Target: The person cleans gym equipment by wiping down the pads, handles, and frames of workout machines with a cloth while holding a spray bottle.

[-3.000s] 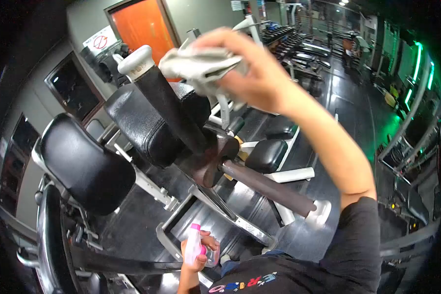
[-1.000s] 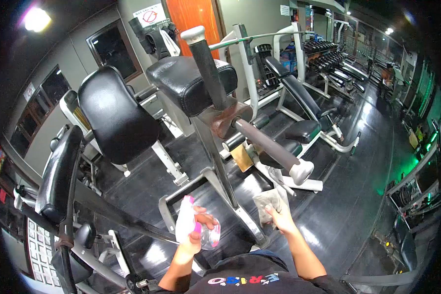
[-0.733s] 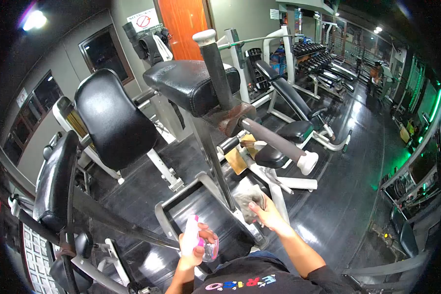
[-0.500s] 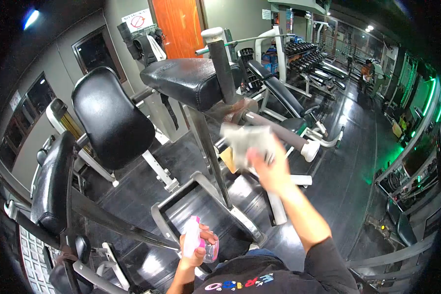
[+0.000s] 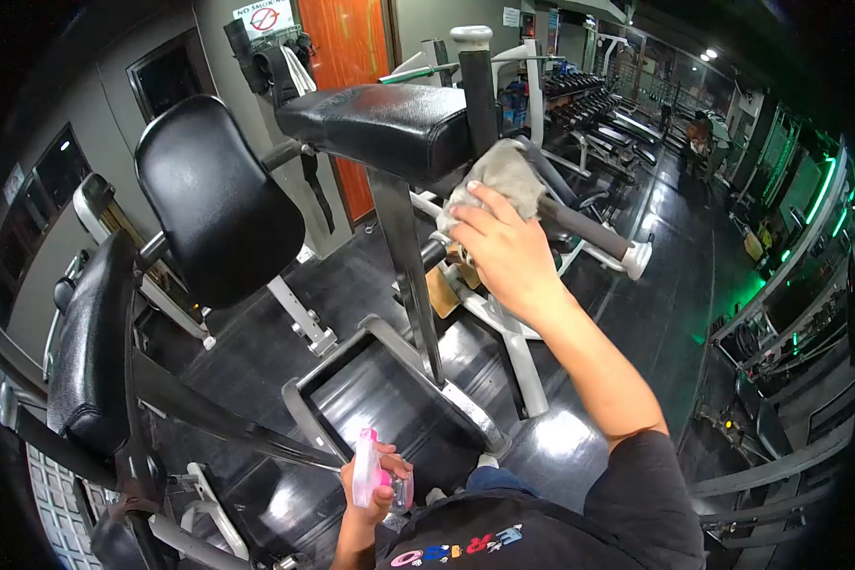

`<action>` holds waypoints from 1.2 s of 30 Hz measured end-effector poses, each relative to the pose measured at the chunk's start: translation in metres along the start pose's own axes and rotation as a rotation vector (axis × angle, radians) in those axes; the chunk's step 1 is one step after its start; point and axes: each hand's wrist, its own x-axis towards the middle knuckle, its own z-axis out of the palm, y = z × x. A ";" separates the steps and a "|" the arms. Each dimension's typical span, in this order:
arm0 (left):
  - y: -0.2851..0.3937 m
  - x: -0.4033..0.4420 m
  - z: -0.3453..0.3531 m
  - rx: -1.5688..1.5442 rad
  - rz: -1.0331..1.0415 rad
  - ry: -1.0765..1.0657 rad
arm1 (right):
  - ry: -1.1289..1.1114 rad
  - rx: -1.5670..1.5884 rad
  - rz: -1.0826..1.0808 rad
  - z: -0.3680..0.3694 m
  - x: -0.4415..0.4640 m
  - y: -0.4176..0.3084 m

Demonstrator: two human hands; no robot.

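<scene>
My right hand (image 5: 503,245) presses a crumpled grey cloth (image 5: 505,179) against the joint where the machine's upright handle (image 5: 480,90) meets its side handle (image 5: 584,228). The cloth hides most of that joint. Just left of it is the black padded armrest (image 5: 380,128). Low in front of my body, my left hand (image 5: 375,489) has its fingers wrapped round a spray bottle (image 5: 365,465) with a pink and clear top. The bottle is roughly upright and apart from the machine.
A black backrest (image 5: 214,204) and another pad (image 5: 93,347) stand to the left. The machine's metal floor frame (image 5: 389,332) lies below my hands. Behind are benches and a dumbbell rack (image 5: 575,90). Someone (image 5: 708,138) is far back on the right.
My right hand has moved up with the cloth, which now rests on the handle joint instead of blurring in front of it. My left hand keeps the bottle low.
</scene>
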 end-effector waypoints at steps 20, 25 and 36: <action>0.002 -0.001 -0.016 -0.006 0.000 -0.145 | 0.453 0.137 0.369 -0.017 -0.010 -0.010; 0.007 0.002 -0.017 0.055 0.060 -0.196 | 0.403 0.235 0.494 0.034 -0.037 -0.013; 0.002 -0.012 -0.029 0.045 -0.040 -0.126 | 0.692 0.287 0.567 0.033 -0.103 -0.040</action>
